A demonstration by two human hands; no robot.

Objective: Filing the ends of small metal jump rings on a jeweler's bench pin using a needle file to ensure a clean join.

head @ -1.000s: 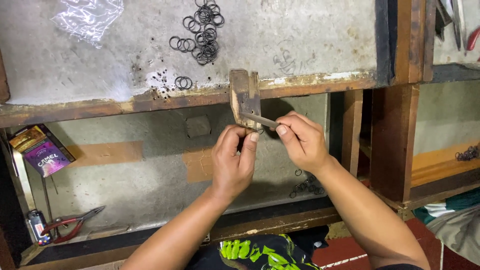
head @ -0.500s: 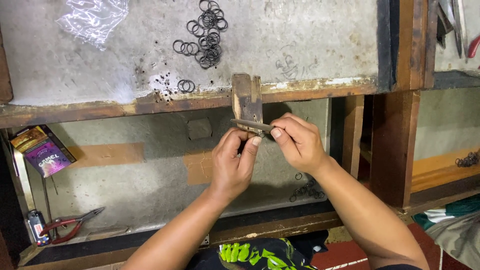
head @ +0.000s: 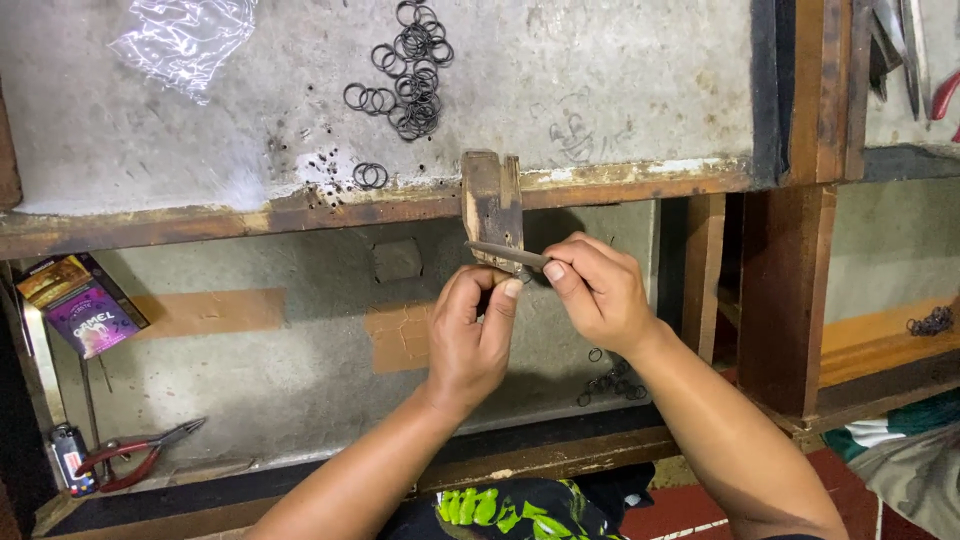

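Nearest us, at 6 o'clock, a green-and-black patterned cloth (head: 520,510) sits in the lap, both forearms running up from it. On the lower shelf (head: 300,390), red-handled pliers (head: 135,455) lie at 8 o'clock, with a purple-and-gold small box (head: 85,305) leaning at 9 o'clock and a loose clump of dark rings (head: 610,380) at 4 o'clock, just under our right wrist. At centre, our left hand (head: 468,335) has its fingers (head: 505,295) pinched closed on something small at the foot of the wooden peg (head: 492,208); we can't make out the piece itself, likely a ring. Our right hand (head: 595,290) has its fingers closed around the handle end of a thin metal file (head: 505,253), laid across the peg's lower end from 3 to 9 o'clock. We'd judge the peg serves as a rest, so the left hand braces the work against it while the right strokes. Further out, on the bench (head: 600,90), a pair of rings (head: 370,176) lies near the edge at 11 o'clock, a bigger pile of rings (head: 410,70) at 12 o'clock, and a crumpled clear plastic bag (head: 185,40) at 10 o'clock, all within reach.
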